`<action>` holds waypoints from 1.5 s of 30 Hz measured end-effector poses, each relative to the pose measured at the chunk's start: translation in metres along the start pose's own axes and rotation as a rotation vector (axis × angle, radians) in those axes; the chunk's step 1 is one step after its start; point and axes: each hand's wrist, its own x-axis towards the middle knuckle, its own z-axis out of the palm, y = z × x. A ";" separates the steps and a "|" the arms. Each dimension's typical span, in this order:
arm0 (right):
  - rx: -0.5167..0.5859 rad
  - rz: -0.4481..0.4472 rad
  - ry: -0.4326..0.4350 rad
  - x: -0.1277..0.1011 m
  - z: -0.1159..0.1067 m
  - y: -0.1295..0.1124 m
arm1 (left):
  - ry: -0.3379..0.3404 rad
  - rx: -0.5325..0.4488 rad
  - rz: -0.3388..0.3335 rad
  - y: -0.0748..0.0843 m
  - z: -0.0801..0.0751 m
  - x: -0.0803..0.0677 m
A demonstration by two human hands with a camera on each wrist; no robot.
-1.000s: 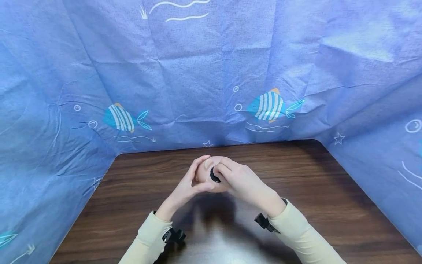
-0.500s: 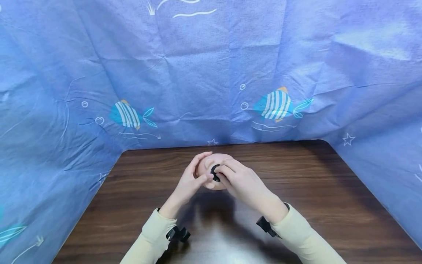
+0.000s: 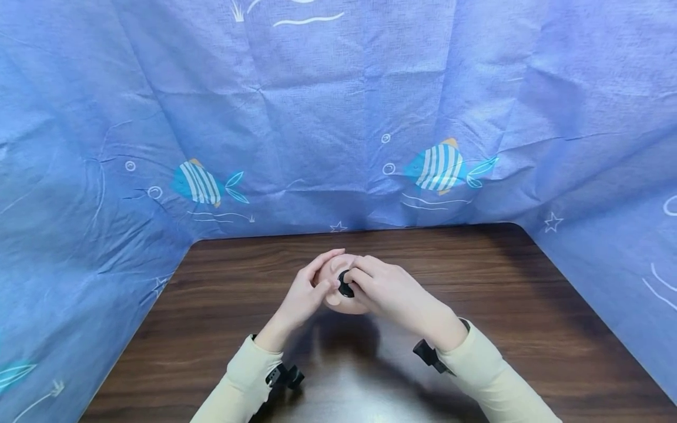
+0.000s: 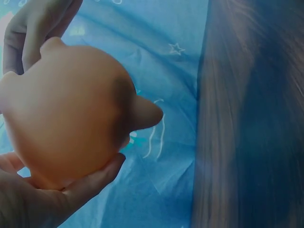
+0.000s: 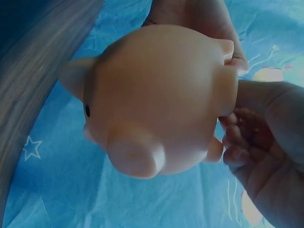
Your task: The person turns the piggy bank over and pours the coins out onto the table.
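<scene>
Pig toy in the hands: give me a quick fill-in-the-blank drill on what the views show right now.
1. Both hands hold a peach-coloured toy shaped like a ____.
2. The right hand has its fingers on a small round plug coloured ____.
3. The left hand and the toy are held above a table made of dark ____.
4. The blue cloth behind the table is printed with striped ____.

Missing words: pig; black; wood; fish
</scene>
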 end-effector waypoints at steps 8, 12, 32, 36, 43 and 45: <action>0.097 -0.014 -0.089 -0.001 -0.004 0.002 | -0.039 -0.001 0.025 -0.004 -0.001 -0.001; 0.153 -0.003 -0.137 -0.001 -0.008 0.004 | -0.049 -0.008 0.044 -0.009 0.001 -0.001; 0.136 -0.006 -0.042 0.006 -0.010 -0.001 | -0.014 -0.091 0.000 0.001 0.004 -0.001; 0.129 -0.011 -0.095 0.008 -0.012 -0.003 | -0.020 -0.102 -0.012 0.002 0.005 -0.001; 0.236 0.004 -0.204 0.007 -0.015 -0.001 | 0.013 -0.106 -0.057 0.002 0.008 -0.003; 0.260 -0.001 -0.222 0.006 -0.015 0.001 | 0.016 -0.118 -0.072 0.001 0.009 -0.004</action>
